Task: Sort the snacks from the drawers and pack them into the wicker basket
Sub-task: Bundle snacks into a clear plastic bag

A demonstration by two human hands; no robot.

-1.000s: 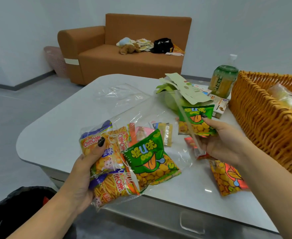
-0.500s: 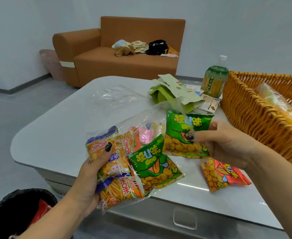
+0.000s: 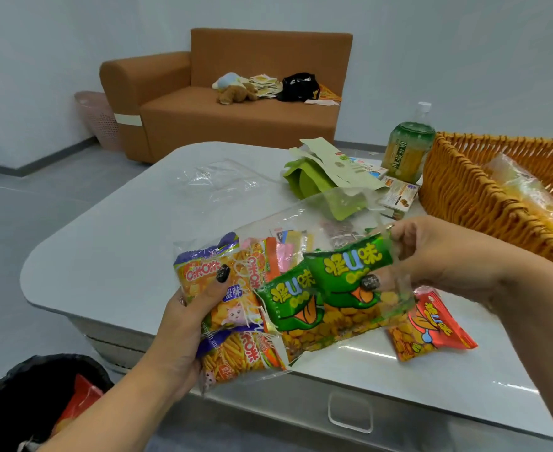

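My left hand (image 3: 187,324) grips a clear plastic bag (image 3: 301,223) stuffed with snack packets, its thumb on an orange packet (image 3: 203,272). A green snack packet (image 3: 288,305) lies inside the bag. My right hand (image 3: 431,256) pinches a second green snack packet (image 3: 343,265) at the bag's mouth, overlapping the first. A red snack packet (image 3: 428,327) lies on the white table (image 3: 122,256) under my right wrist. The wicker basket (image 3: 471,190) stands at the right and holds a yellowish wrapped pack (image 3: 529,190).
A green tea bottle (image 3: 405,148), small boxes (image 3: 399,190), a torn green paper pouch (image 3: 317,171) and an empty clear bag (image 3: 219,177) lie at the table's far side. A black-lined bin (image 3: 24,402) sits at lower left. An orange sofa (image 3: 236,109) stands behind.
My right hand has brought the second green packet left and down from beside the basket to the mouth of the clear bag, onto the first green packet. The left hand holds the bag as before.
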